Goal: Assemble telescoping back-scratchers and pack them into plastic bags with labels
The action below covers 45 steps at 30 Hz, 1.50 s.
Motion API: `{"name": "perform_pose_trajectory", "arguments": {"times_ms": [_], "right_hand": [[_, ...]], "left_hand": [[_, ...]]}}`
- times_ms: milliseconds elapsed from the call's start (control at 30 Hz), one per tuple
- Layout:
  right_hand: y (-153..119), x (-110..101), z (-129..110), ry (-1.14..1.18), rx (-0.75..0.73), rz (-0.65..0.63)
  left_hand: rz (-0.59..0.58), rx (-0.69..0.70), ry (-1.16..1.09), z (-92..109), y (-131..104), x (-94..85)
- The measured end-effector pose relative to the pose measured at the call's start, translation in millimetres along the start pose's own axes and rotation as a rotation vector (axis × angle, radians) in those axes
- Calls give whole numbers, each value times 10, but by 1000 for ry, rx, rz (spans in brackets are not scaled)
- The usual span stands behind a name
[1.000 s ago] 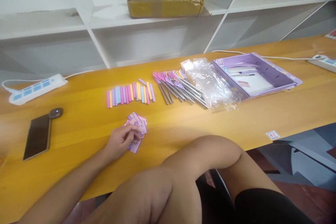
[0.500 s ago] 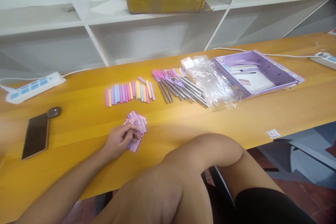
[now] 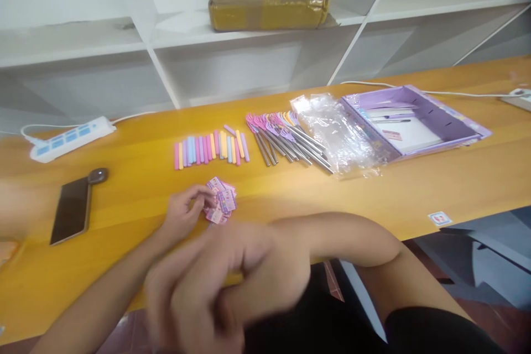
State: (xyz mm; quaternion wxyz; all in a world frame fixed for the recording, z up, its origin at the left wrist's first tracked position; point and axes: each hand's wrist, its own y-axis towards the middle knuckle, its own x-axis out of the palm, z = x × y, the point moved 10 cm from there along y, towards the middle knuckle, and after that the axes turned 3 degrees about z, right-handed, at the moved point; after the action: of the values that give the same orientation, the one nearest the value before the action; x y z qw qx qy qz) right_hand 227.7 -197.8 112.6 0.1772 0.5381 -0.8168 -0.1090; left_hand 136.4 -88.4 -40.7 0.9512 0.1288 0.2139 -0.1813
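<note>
A loose pile of small pink and purple printed cards [image 3: 227, 200] lies on the table. My left hand [image 3: 186, 207] rests at its left side, curled fingertips over the cards and the thumb held apart; I see no card lifted in it. Close to the camera, my right hand [image 3: 232, 282] is raised above the table's front edge, away from the cards. Its fingers are bent inward and blurred, and whatever lies between them is hidden. Beyond the cards sits a row of short pastel sticks [image 3: 203, 149], next to a bunch of metal-handled back scratchers [image 3: 286, 138] with coloured heads.
Clear plastic bags [image 3: 338, 133] lie against an open purple box [image 3: 443, 119] holding a few flat items. At left are a phone [image 3: 70, 210], a dark mouse-like object [image 3: 98, 175] and a power strip [image 3: 72, 138]. A taped parcel [image 3: 269, 8] sits on the shelf.
My right hand has come up into view near the camera. My left hand has shifted slightly left over the cards, uncovering more of them. The whole view has shifted a little.
</note>
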Motion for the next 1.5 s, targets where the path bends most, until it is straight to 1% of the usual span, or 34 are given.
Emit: {"name": "perform_pose_trajectory", "arguments": {"times_ms": [33, 67, 100, 133, 167, 200, 233, 267, 300, 333, 367, 433, 533, 667, 767, 900, 967, 1067, 1133, 1200, 1300, 1367, 1500], "right_hand": [[-68, -194, -40, -111, -23, 60], [-177, -464, -89, -307, -50, 170], [-339, -777, -162, -586, -78, 313], [-545, -1088, -219, -894, -65, 451], [-787, -1398, -266, -1203, -12, 592], [-1059, -1699, -307, -1474, 75, 739], [-1358, -1985, -348, -1674, 188, 900], [-1669, -2244, -372, -1794, 328, 1055], [-1949, -2443, -387, -1857, 439, 1177], [-2151, -2591, -365, -1888, 522, 1214], [-2298, -2705, -329, -1901, 582, 1211], [-2491, -2853, -259, -1893, 660, 1182], [-2643, -2958, -205, -1871, 729, 1188], [-2715, -3007, -153, -1816, 744, 1213], [-2713, -3022, -81, -1780, 760, 1190], [-2667, -3028, -2, -1796, 806, 1143], [-2653, -3025, -4, -1800, 810, 1150], [-2644, -2993, -70, -1810, 788, 1203], [-2620, -2932, -143, -1816, 727, 1248], [-2564, -2834, -223, -1816, 612, 1289], [-2468, -2670, -312, -1769, 424, 1352], [-2397, -2579, -327, -1726, 340, 1368], [-2247, -2417, -309, -1672, 229, 1352]], "left_hand": [[69, 20, 105, 26, 68, -160], [133, 52, 240, 58, 141, -328], [190, 89, 392, 83, 216, -491], [252, 116, 529, 82, 287, -657], [267, 137, 627, 45, 359, -774], [293, 146, 694, -19, 418, -893], [317, 138, 736, -109, 466, -1000], [317, 126, 754, -214, 507, -1067], [302, 116, 760, -319, 540, -1100], [281, 107, 760, -414, 567, -1109], [256, 99, 760, -495, 589, -1097], [218, 85, 768, -604, 623, -1058], [213, 54, 786, -663, 648, -1043], [213, 42, 789, -635, 637, -1038], [200, 40, 787, -624, 620, -1015], [233, 24, 773, -643, 614, -1038], [237, 26, 771, -650, 617, -1039], [257, 15, 761, -664, 615, -1060], [289, -3, 756, -676, 608, -1097], [313, -14, 752, -687, 602, -1124], [311, -13, 746, -698, 599, -1114], [322, -17, 769, -693, 588, -1108], [356, -42, 836, -668, 556, -1128]]}}
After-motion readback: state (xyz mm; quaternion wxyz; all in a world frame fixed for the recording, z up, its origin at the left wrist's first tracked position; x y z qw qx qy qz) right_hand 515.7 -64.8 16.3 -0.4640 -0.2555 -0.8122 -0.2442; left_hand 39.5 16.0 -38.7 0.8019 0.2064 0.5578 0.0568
